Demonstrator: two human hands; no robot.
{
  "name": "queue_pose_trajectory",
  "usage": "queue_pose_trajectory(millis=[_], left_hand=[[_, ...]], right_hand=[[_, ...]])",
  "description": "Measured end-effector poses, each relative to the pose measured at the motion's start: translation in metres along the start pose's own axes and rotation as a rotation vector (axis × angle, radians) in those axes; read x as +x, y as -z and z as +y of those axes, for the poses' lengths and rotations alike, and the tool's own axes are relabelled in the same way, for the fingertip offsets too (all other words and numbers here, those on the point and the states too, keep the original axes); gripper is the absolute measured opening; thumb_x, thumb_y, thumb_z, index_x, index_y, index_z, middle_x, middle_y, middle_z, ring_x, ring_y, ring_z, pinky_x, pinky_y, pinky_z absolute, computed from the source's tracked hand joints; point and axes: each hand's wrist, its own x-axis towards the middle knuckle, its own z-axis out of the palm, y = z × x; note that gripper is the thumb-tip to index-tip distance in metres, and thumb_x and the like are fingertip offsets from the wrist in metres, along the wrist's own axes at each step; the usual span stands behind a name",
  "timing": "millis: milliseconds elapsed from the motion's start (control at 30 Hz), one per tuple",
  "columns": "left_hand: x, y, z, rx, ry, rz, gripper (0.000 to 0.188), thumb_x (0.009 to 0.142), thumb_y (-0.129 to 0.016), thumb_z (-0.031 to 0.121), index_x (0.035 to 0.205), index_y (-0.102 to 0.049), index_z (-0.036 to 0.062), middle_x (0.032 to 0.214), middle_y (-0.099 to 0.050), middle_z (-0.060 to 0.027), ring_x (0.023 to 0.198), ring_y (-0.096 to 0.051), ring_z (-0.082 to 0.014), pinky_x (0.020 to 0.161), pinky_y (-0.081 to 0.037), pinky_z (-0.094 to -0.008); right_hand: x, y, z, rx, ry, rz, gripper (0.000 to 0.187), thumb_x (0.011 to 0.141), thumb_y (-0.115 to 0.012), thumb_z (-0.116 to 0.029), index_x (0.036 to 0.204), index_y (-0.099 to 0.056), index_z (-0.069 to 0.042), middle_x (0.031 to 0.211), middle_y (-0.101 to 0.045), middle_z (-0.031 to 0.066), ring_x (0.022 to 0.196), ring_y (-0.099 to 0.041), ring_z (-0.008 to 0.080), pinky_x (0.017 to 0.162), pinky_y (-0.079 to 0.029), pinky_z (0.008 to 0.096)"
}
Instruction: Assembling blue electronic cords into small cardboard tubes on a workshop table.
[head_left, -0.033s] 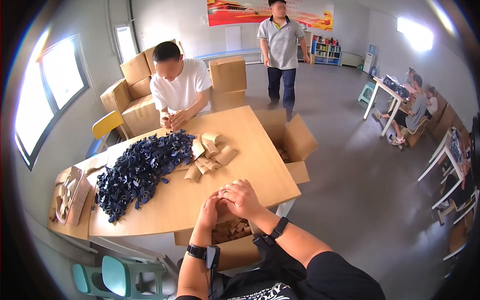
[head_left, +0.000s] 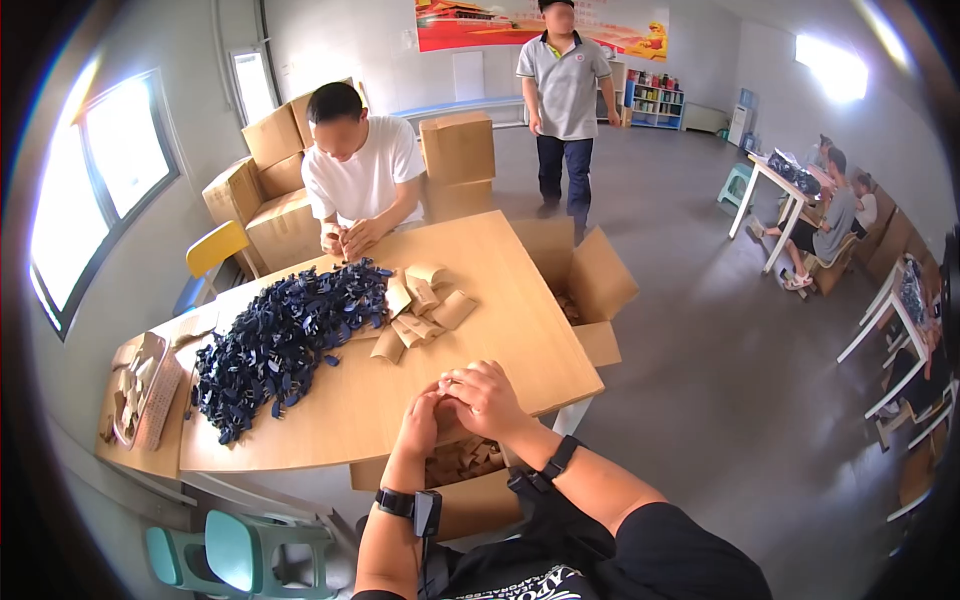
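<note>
My left hand (head_left: 421, 420) and my right hand (head_left: 483, 398) meet at the near edge of the wooden table (head_left: 520, 330). Their fingers are curled together, and whatever lies between them is hidden behind the hands. Beyond them on the tabletop lie several small brown paper pillow-shaped boxes (head_left: 452, 310). To the left of these spreads a large heap of small dark blue plastic pieces (head_left: 270, 345). Just below my hands, an open cardboard box (head_left: 480, 495) holds many brown paper pieces (head_left: 465, 462).
A co-worker in white (head_left: 365, 165) sits across the table, hands together near the heap. Another person (head_left: 567, 100) stands behind. A basket (head_left: 155, 400) with brown pieces sits at the left. Another open carton (head_left: 600, 285) stands beyond the table's right edge. Green stools (head_left: 235, 550) are lower left.
</note>
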Motion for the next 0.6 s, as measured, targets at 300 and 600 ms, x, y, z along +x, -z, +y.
queue_pose_trajectory(millis=[300, 600], left_hand=[[-0.036, -0.001, 0.012, -0.244, 0.144, -0.137, 0.051, 0.091, -0.046, 0.001, 0.140, -0.031, 0.0033, 0.140, -0.039, -0.0104, 0.124, -0.045, -0.0215, 0.100, -0.040, -0.0332], [-0.079, 0.008, 0.039, -0.342, 0.147, -0.155, 0.046, 0.074, -0.073, -0.006, 0.115, -0.055, 0.0049, 0.107, -0.061, -0.0074, 0.104, -0.060, -0.0223, 0.088, -0.053, -0.0356]], right_hand=[[-0.007, 0.010, -0.032, 0.201, 0.014, -0.190, 0.070, 0.067, -0.071, -0.009, 0.132, -0.047, -0.004, 0.122, -0.059, 0.0132, 0.113, -0.054, 0.0298, 0.094, -0.037, 0.0450], [-0.003, 0.025, -0.052, 0.370, 0.137, -0.294, 0.065, 0.074, -0.073, -0.024, 0.131, -0.047, -0.004, 0.126, -0.058, 0.0092, 0.117, -0.054, 0.0263, 0.097, -0.035, 0.0429]])
